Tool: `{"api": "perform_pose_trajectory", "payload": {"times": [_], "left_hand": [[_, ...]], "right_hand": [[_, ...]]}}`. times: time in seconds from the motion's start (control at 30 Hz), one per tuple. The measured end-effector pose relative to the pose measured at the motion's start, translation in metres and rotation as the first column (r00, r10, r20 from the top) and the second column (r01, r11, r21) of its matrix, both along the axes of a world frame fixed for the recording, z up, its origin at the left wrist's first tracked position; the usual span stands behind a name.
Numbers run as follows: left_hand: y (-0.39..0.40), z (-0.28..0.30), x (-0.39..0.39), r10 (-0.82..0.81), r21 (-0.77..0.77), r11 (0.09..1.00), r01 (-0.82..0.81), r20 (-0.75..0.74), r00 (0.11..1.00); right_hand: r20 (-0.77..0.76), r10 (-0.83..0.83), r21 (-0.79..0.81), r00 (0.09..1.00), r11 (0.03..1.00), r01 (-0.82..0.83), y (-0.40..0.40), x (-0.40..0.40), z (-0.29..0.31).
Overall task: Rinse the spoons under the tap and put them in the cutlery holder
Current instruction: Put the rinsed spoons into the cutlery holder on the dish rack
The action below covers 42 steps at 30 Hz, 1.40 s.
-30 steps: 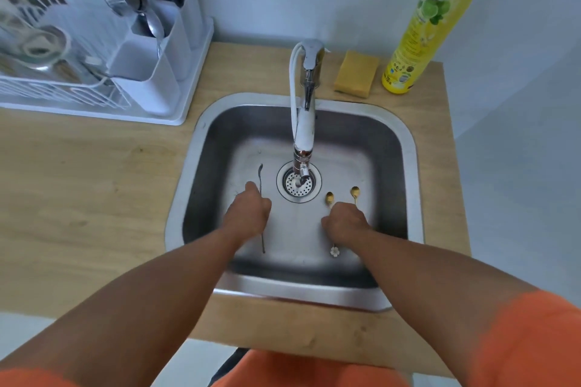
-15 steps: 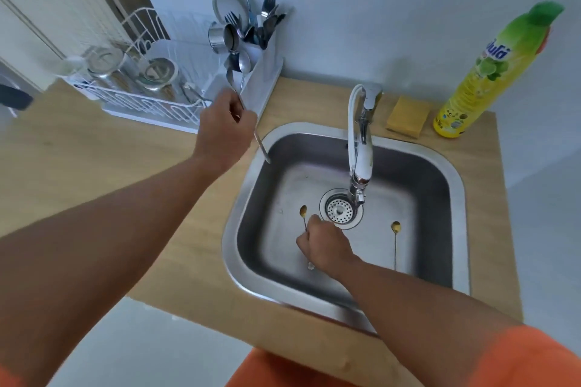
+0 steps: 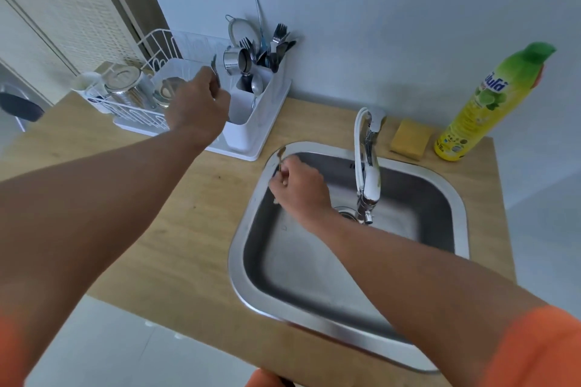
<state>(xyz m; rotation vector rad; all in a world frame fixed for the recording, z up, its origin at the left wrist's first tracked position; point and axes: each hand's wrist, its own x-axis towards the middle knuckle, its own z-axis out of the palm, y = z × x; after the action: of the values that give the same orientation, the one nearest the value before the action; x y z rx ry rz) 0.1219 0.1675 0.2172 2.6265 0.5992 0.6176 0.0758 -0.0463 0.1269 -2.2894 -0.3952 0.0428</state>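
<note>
Two hands are each holding a spoon. The left hand (image 3: pixel 196 104) is curling its fingers round a steel spoon (image 3: pixel 214 67), its tip sticking up above the knuckles, just beside the white cutlery holder (image 3: pixel 251 122) standing near the worktop's back edge. The right hand (image 3: pixel 300 187) is pinching a gold spoon (image 3: pixel 280 154), whose bowl is poking up over the sink's (image 3: pixel 314 320) back-left corner rim. The tap (image 3: pixel 367 166) is arching over the basin behind this hand. A sponge (image 3: pixel 410 138) and a detergent bottle (image 3: pixel 490 104) are sitting at the worktop's back-right corner.
</note>
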Motion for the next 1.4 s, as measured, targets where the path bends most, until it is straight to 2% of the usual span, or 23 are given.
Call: {"api": "perform_pose_trajectory", "payload": {"times": [0.13,0.27,0.5,0.73,0.8,1.07,1.23,1.4], "left_hand": [[0.002,-0.006,-0.001,0.023,0.045,0.999,-0.017,-0.142,0.99],[0.004,-0.007,0.0,0.039,0.058,0.998,-0.027,-0.217,0.975],[0.006,-0.012,-0.007,-0.004,-0.051,0.999,-0.007,-0.199,0.98],[0.011,-0.027,-0.031,-0.117,-0.216,0.969,0.119,0.023,0.993],[0.012,-0.036,-0.042,-0.106,-0.237,0.965,0.112,0.04,0.994],[0.017,-0.07,-0.072,-0.061,-0.309,0.95,0.037,-0.07,0.996],[0.011,-0.089,-0.085,-0.098,-0.316,0.948,0.044,-0.159,0.982],[0.003,-0.1,-0.093,-0.15,-0.285,0.954,0.089,-0.2,0.968]], "right_hand": [[0.076,-0.044,0.102,0.996,0.994,0.037,0.015,0.035,0.038],[0.107,-0.065,0.082,0.992,0.995,0.056,0.03,0.067,0.072],[0.084,-0.09,-0.003,0.992,0.996,0.09,0.064,0.103,0.1],[0.042,-0.102,-0.032,0.994,0.994,0.103,0.09,0.111,0.089],[0.012,-0.08,-0.044,0.997,0.996,0.08,0.093,0.11,0.081],[-0.065,0.017,-0.186,0.998,0.982,-0.029,0.096,0.097,0.057],[-0.106,0.019,-0.149,0.994,0.988,-0.035,0.082,0.085,0.053],[-0.169,-0.081,-0.095,0.982,0.993,0.065,0.049,0.06,0.029]]}}
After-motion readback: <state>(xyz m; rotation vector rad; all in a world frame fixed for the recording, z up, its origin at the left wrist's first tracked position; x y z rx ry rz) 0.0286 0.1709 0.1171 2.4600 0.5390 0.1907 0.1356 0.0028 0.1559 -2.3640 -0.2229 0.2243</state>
